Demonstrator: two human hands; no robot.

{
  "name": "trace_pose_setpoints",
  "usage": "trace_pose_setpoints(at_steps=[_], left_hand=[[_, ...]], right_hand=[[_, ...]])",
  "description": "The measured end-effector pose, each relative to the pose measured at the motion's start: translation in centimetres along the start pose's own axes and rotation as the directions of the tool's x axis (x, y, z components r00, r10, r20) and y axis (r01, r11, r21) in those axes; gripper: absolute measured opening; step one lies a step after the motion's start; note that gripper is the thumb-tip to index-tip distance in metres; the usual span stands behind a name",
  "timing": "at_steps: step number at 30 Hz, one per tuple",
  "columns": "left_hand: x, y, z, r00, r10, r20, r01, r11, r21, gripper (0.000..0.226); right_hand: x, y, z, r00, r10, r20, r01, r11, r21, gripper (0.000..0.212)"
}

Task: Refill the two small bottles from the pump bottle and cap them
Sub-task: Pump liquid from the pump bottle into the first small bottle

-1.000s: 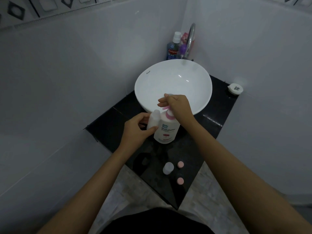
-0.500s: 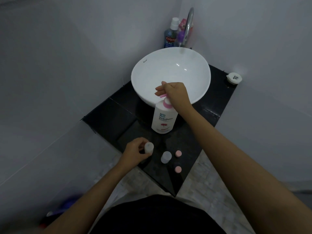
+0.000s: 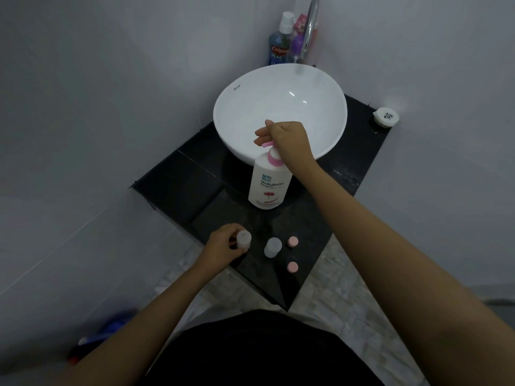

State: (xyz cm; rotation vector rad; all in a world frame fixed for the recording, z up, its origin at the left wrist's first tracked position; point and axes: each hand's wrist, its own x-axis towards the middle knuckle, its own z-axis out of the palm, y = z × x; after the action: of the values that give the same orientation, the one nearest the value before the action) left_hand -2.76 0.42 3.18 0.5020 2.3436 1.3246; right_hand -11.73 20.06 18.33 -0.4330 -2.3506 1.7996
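A white pump bottle (image 3: 269, 188) with a pink collar stands on the black counter (image 3: 178, 176) in front of the basin. My right hand (image 3: 287, 139) rests on its pink pump head. Near the counter's front corner my left hand (image 3: 223, 245) grips a small translucent bottle (image 3: 244, 238), which stands upright on the counter. A second small bottle (image 3: 272, 247) stands uncapped just to its right. Two pink caps lie loose beside it, one (image 3: 293, 242) farther back and one (image 3: 292, 266) nearer me.
A white round basin (image 3: 315, 87) fills the back of the counter, with a chrome tap (image 3: 310, 29) above it. A blue mouthwash bottle (image 3: 279, 45) and other bottles stand behind. A small white lidded container (image 3: 386, 117) sits at the right corner. The counter's pointed front edge is close.
My left hand has carried the small bottle from beside the pump nozzle down to the counter's front corner and set it by the other small bottle. My right hand stays on the pump.
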Motion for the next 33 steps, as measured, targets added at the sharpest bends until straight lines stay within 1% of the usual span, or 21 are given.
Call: trace_pose_setpoints(at_steps=[5,9,11,14,18,21,23,25,29,33], left_hand=[[0.2,0.2,0.3,1.000,-0.008,-0.004,0.008,1.000,-0.009,0.033],[0.2,0.3,0.5,1.000,-0.008,0.011,0.008,1.000,-0.003,0.041],[0.1,0.4,0.5,1.000,0.013,0.005,-0.013,1.000,-0.003,0.049],[0.4,1.3,0.4,0.996,0.091,-0.019,-0.091,0.996,0.020,0.055],[1.5,3.1,0.4,0.983,0.182,0.040,-0.186,0.972,0.146,0.062],[2.3,3.9,0.5,0.965,0.207,0.161,-0.247,0.922,0.297,0.063],[2.4,4.0,0.8,0.954,0.208,0.217,-0.278,0.888,0.366,0.064],[2.3,4.0,1.0,0.950,0.214,0.227,-0.290,0.874,0.389,0.059],[2.3,4.3,1.3,0.951,0.218,0.218,-0.294,0.857,0.424,0.037],[2.2,4.6,1.3,0.962,0.221,0.161,-0.266,0.889,0.373,0.035]], right_hand=[[-0.2,-0.1,0.0,1.000,-0.008,0.001,0.008,1.000,-0.008,0.033],[-0.1,-0.1,-0.1,1.000,-0.010,0.005,0.010,1.000,-0.006,0.033],[-0.1,-0.1,-0.1,1.000,-0.006,0.006,0.006,1.000,-0.001,0.033],[-0.1,-0.1,-0.1,1.000,-0.009,0.006,0.009,1.000,-0.005,0.033],[-0.1,-0.1,0.0,1.000,-0.010,-0.001,0.010,1.000,0.003,0.033],[0.0,0.0,0.0,1.000,-0.011,0.000,0.011,1.000,0.004,0.034],[0.0,0.1,0.0,1.000,-0.011,0.000,0.011,1.000,0.008,0.034],[0.0,0.1,0.0,1.000,-0.010,-0.003,0.010,1.000,0.009,0.034],[0.0,0.1,0.0,1.000,-0.014,-0.005,0.014,1.000,0.011,0.034],[-0.1,0.1,0.0,1.000,-0.015,-0.006,0.015,1.000,0.013,0.034]])
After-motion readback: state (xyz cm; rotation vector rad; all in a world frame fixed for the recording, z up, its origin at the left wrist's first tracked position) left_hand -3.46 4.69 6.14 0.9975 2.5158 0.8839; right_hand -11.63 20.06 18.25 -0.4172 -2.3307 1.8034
